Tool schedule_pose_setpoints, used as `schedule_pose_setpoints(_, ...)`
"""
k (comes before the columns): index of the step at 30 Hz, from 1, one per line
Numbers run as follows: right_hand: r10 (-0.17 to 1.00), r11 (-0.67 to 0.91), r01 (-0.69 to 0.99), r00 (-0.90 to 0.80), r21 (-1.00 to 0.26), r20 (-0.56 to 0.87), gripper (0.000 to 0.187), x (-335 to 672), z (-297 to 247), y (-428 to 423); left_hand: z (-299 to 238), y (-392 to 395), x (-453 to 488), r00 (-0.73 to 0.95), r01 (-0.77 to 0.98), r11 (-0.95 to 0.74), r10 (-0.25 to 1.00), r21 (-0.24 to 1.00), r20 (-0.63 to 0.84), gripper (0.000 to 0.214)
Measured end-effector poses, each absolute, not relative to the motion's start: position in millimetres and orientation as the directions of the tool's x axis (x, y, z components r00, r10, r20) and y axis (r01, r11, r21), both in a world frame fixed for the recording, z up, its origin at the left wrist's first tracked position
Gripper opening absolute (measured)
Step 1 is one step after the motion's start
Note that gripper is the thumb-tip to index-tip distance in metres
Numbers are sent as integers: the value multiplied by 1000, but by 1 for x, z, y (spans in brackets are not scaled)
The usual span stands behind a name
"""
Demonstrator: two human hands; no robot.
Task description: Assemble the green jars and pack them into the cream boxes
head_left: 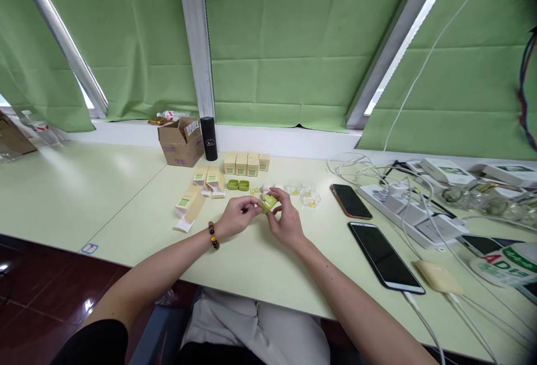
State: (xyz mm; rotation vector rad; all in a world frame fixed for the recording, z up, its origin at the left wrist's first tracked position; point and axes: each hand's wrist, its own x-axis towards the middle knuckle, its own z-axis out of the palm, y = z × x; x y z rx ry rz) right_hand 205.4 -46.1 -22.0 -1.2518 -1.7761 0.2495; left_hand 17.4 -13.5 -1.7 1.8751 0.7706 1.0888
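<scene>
My forearms (348,293) converge from either side over the pale table (247,267), my left hand (237,217) and right hand (287,221) nearly meeting. Both pinch a small glossy green case (269,203) by its edges, nearer me than two square green containers (233,185). It sits tilted, longer axis slanting up toward the right; which way its front points, I cannot tell.

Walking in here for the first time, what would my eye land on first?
Probably the big green curtains, which fill most of the upper picture behind the pale table. Next might be the small green piece near the middle, held between the person's left grip and right grip. To the right, a large phone with a dark screen also stands out.
</scene>
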Motion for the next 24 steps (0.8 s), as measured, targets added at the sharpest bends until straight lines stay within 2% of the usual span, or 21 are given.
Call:
schedule_pose_setpoints(2, 824, 484, 593, -63, -643, 563, 54, 202, -22, -48, 0, -12, 21, 492, -88, -266, 826, 960, 274, 46)
schedule_pose_setpoints(6, 807, 517, 520, -32, -680, 590, 47, 197, -20, -51, 5, -10, 22, 614, -290, 22, 771, 957, 168, 47)
schedule_pose_setpoints(10, 753, 594, 452, -21, -666, 658, 42, 194, -16, -54, 6, -10, 19, 681, -311, 146, 724, 939, 113, 38)
schedule_pose_setpoints(13, 753, 595, 433, -6, -677, 658, 39, 193, -12, -57, 2, -7, 17, 705, -289, 149, 701, 946, 105, 35)
schedule_pose_setpoints(16, 777, 578, 385, 11, -720, 630, 39, 192, -8, -60, -2, -4, 16, 667, -253, 59, 733, 966, 130, 36)
schedule_pose_setpoints(19, 814, 546, 305, 28, -781, 580, 39, 192, -4, -62, -4, -3, 16, 529, -114, -234, 809, 966, 258, 36)
schedule_pose_setpoints(21, 832, 523, 276, 41, -806, 553, 39, 192, -2, -62, -4, -4, 14, 428, 60, -523, 783, 850, 451, 34)
schedule_pose_setpoints(24, 839, 514, 270, 41, -814, 543, 41, 193, -1, -61, -1, -4, 9, 459, 289, -808, 587, 513, 666, 45)
